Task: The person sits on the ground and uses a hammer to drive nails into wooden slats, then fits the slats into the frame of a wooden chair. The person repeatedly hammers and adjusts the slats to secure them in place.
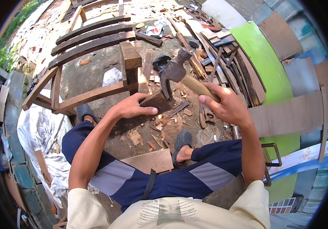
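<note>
My right hand [227, 105] is wrapped round the wooden handle of a claw hammer [174, 68], its dark, rusty head raised at the middle of the view. The curved claw points down and reaches the brown wood piece [158, 100]; whether it hooks a nail there I cannot make out. My left hand [135, 107] grips that wood piece from the left, thumb on top. Left of and beyond this hand stands a wooden frame [91, 95] with curved dark slats [93, 45] across its back.
Wood scraps and chips litter the ground between my feet. Several long offcuts [229, 72] are heaped at the right, beside a green panel [261, 57]. White sheeting [42, 133] is bunched at the left, by a block wall [21, 179]. A pale board [150, 161] lies before me.
</note>
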A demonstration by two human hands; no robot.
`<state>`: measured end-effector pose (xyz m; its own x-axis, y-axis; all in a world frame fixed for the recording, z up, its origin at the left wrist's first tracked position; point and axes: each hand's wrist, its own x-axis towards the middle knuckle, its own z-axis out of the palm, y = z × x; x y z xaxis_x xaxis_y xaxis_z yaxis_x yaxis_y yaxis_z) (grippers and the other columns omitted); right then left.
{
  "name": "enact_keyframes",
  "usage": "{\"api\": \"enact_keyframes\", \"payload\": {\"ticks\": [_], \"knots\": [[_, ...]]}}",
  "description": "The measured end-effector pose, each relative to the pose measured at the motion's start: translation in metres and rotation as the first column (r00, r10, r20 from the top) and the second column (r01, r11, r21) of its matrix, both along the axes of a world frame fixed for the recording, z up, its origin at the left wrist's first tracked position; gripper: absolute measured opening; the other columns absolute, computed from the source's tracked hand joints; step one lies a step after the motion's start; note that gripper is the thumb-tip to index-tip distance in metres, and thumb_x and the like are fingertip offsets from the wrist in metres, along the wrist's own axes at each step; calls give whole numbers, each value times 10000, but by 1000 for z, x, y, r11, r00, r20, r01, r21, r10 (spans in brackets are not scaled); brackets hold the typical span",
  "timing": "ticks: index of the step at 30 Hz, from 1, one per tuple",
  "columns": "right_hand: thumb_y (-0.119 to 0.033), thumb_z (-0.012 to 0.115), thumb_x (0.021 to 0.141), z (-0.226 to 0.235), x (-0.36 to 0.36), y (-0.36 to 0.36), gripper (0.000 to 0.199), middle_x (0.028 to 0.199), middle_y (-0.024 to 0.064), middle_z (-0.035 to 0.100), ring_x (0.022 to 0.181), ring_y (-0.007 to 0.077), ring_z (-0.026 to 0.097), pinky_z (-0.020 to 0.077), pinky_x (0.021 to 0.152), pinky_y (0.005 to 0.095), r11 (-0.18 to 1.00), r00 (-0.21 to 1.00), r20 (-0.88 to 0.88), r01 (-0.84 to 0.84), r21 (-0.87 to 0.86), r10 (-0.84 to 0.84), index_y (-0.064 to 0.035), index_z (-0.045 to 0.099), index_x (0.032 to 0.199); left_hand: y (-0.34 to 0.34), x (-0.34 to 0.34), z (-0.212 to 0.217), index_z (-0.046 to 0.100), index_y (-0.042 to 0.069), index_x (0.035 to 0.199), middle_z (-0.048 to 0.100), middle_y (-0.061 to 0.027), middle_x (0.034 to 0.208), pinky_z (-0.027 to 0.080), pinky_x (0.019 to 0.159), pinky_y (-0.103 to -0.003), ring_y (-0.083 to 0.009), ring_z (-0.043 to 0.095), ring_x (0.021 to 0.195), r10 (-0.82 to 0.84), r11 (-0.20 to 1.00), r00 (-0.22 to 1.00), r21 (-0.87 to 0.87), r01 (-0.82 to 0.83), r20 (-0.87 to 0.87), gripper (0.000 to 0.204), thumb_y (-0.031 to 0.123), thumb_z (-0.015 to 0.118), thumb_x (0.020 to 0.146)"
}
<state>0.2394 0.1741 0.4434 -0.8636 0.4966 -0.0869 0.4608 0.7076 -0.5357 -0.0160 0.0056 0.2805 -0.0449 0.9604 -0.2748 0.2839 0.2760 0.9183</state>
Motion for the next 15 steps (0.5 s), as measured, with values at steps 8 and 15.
{"api": "enact_keyframes", "payload": {"ticks": [8,15], "knots": [[-460,653,957,14,-12,19,566,1016,237,709,914,375,676,529,823,446,961,966,57,-258,104,253,-9,611,1295,-3,-6,-9,653,-21,1265,719,-120,1074,500,869,-341,-187,650,979,-17,999,997,53,13,80,764,547,800,777],[-445,649,965,21,-3,10,566,1025,244,707,928,408,664,532,824,446,963,965,136,-239,124,222,-17,585,1331,-5,-14,-4,674,-23,1232,712,-81,1034,497,835,-331,-165,638,934,-13,998,986,62,3,166,758,567,793,771]]}}
